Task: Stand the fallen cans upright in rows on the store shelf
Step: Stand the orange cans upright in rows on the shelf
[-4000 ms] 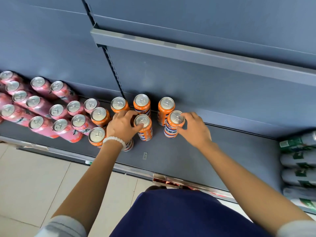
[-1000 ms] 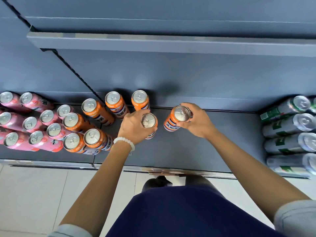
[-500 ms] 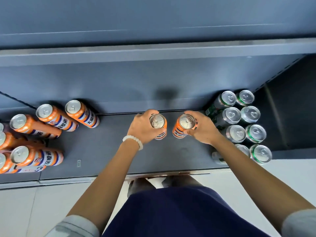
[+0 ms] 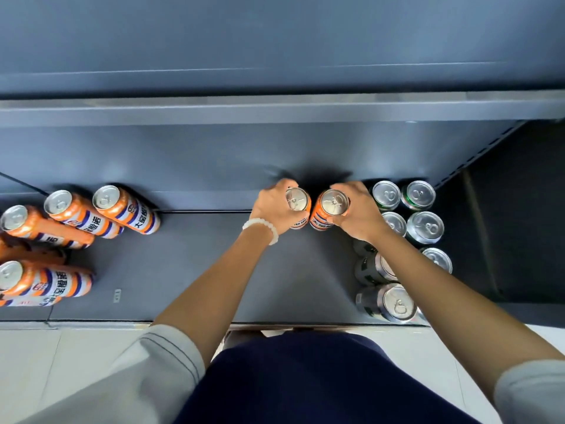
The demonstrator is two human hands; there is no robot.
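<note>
While the fingers [image 4: 276,191] of the left hand [image 4: 272,209] curl around one orange can [image 4: 298,206], the right hand [image 4: 357,215] grips another orange can [image 4: 328,209] just beside it, at the back of the shelf [image 4: 183,270]. Green cans [image 4: 400,228] stand close on the right. More orange cans [image 4: 76,221] stand well apart on the left.

Left hand [image 4: 273,208] and right hand [image 4: 357,211] each grip an orange can [image 4: 330,208]

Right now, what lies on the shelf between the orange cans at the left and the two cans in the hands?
Nothing: the head view shows bare grey shelf there.
</note>
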